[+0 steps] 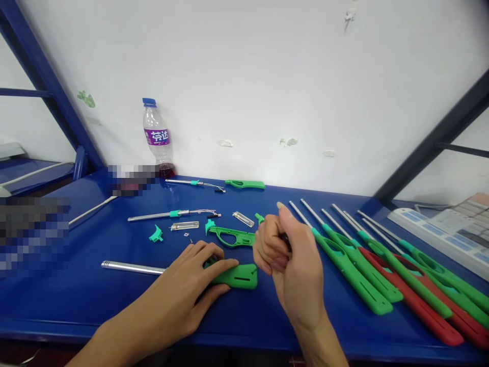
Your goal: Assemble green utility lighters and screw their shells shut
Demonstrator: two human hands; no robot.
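Observation:
My left hand [194,285] is closed around a long-necked green lighter [237,276], pressing it to the blue table, its metal tube [132,267] pointing left. Just right of the handle's end, my right hand [294,255] is raised in a fist; a dark bit shows between the fingers, too hidden to name. Beyond my hands lie a green half shell [235,238], two clear fuel tanks [185,226] and a turquoise trigger [156,234]. Farther back are metal tubes with wires [171,214] and another green handle piece [245,184].
Several green and red lighters [355,275] lie side by side at the right, before a white power strip [439,239]. A plastic bottle [157,137] stands against the white wall [248,76]. Blue frame posts [49,97] rise at both sides. Blurred patches cover things at the left.

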